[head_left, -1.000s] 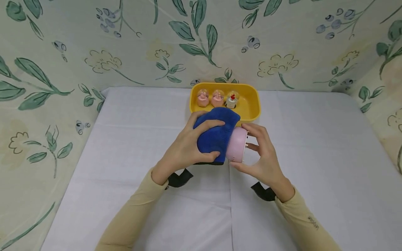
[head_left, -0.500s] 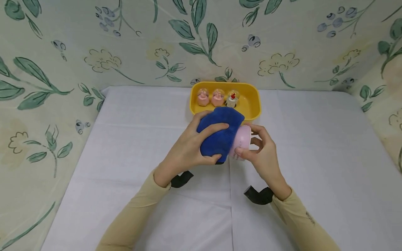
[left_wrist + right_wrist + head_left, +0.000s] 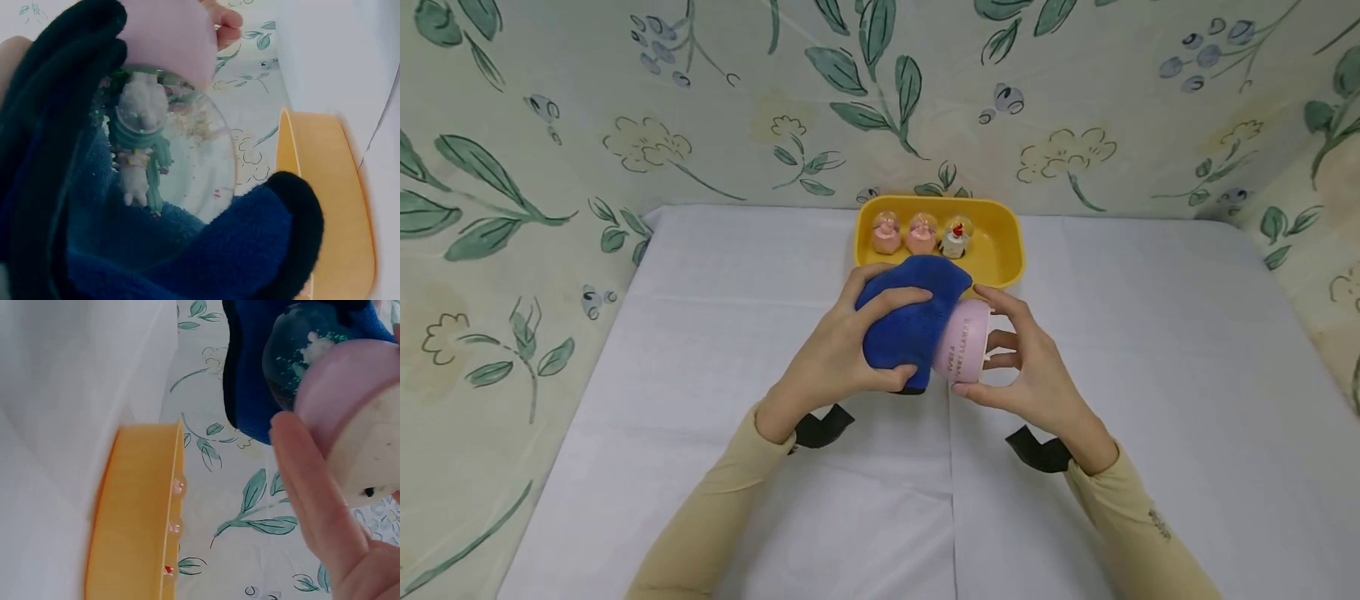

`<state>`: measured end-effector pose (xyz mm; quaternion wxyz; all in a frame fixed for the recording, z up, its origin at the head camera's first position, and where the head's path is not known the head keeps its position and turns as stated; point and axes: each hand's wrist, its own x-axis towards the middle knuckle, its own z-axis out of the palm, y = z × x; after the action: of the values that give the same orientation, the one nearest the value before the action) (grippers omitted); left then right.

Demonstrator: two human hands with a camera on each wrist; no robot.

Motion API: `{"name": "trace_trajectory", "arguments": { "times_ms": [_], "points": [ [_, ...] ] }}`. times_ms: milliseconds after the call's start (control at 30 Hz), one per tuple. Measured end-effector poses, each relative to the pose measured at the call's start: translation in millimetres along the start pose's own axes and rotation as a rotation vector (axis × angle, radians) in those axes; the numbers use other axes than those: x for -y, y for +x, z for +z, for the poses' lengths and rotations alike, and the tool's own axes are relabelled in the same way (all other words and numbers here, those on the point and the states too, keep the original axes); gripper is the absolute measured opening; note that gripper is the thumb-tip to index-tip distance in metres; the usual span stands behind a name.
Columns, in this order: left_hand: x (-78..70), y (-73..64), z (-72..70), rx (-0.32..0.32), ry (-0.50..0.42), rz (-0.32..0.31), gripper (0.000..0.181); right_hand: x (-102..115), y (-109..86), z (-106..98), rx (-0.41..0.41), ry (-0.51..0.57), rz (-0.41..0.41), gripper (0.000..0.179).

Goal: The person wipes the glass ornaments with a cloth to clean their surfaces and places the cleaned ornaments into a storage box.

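A snow globe with a pink lettered base [image 3: 964, 342] is held on its side above the table. My left hand [image 3: 842, 346] grips its dome through a blue cloth [image 3: 910, 321] with black edging. Through the clear dome [image 3: 200, 150] in the left wrist view, a white figure with a green scarf and glitter shows. My right hand [image 3: 1037, 375] holds the base at its rim, thumb below and fingers above and behind. In the right wrist view the cream underside [image 3: 372, 447] of the base faces my palm.
Just behind the hands stands a yellow tray [image 3: 1011, 250]. Inside it, in a row, are two small pink globes [image 3: 886, 233] and a white one with a red top [image 3: 956, 239]. A white cloth [image 3: 1150, 350] covers the table, and a floral curtain [image 3: 700, 100] hangs behind.
The base has turned between the hands, so its gold lettering now faces the head camera. My right thumb and fingers have shifted along the rim. The cloth moved slightly right, then back left.
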<state>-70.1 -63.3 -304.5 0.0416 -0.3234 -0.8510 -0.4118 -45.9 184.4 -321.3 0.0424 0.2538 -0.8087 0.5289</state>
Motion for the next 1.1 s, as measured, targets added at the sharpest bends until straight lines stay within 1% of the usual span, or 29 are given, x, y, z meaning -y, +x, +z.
{"name": "trace_trajectory", "arguments": {
  "times_ms": [67,100,167,233,300,367,433,533,567,633,733,800,867,933,1000,1100],
  "points": [
    [-0.2,0.2,-0.2,0.011,0.012,0.011,0.069,-1.6,0.6,1.4,-0.043,0.005,-0.052,0.102],
    [-0.5,0.4,-0.1,0.015,0.026,0.02,0.07,-2.2,0.8,2.6,-0.065,0.027,-0.058,0.1],
    [-0.8,1.0,0.3,0.018,0.065,0.047,0.071,-2.4,0.6,5.9,-0.101,0.099,-0.031,0.094],
    [-0.8,1.6,1.0,0.013,0.104,0.079,0.073,-1.6,0.4,9.5,-0.117,0.201,0.047,0.087],
    [-0.3,2.3,1.8,0.005,0.142,0.108,0.074,0.3,0.6,12.4,-0.133,0.3,0.146,0.077],
    [0.6,2.9,2.9,-0.008,0.169,0.131,0.074,1.9,1.6,14.5,-0.143,0.374,0.249,0.064],
    [1.9,2.8,4.2,-0.023,0.187,0.142,0.074,3.5,3.1,15.6,-0.146,0.429,0.331,0.053],
    [4.3,2.3,6.1,-0.033,0.187,0.14,0.072,4.8,4.5,15.6,-0.134,0.424,0.412,0.049],
    [5.1,1.8,6.3,-0.035,0.18,0.135,0.072,5.3,4.6,15.1,-0.119,0.413,0.425,0.05],
    [6.4,1.2,5.9,-0.039,0.16,0.123,0.071,5.8,4.0,13.3,-0.077,0.381,0.423,0.056],
    [8.0,0.7,3.5,-0.051,0.117,0.106,0.072,6.3,1.8,9.0,0.009,0.297,0.381,0.071],
    [9.0,0.0,1.4,-0.063,0.079,0.095,0.071,6.5,0.2,6.0,0.057,0.219,0.326,0.083],
    [9.7,-0.7,-0.2,-0.073,0.037,0.084,0.071,6.6,-0.9,3.9,0.082,0.118,0.255,0.096],
    [9.9,-1.3,-1.2,-0.083,-0.002,0.078,0.071,6.3,-0.7,2.7,0.075,-0.001,0.151,0.106],
    [9.6,-1.6,-1.5,-0.087,-0.017,0.082,0.071,5.6,0.5,2.0,0.043,-0.114,0.032,0.112],
    [8.5,-0.9,-1.5,-0.087,-0.014,0.099,0.071,2.8,2.6,1.4,-0.029,-0.222,-0.128,0.106]
  ]
}}
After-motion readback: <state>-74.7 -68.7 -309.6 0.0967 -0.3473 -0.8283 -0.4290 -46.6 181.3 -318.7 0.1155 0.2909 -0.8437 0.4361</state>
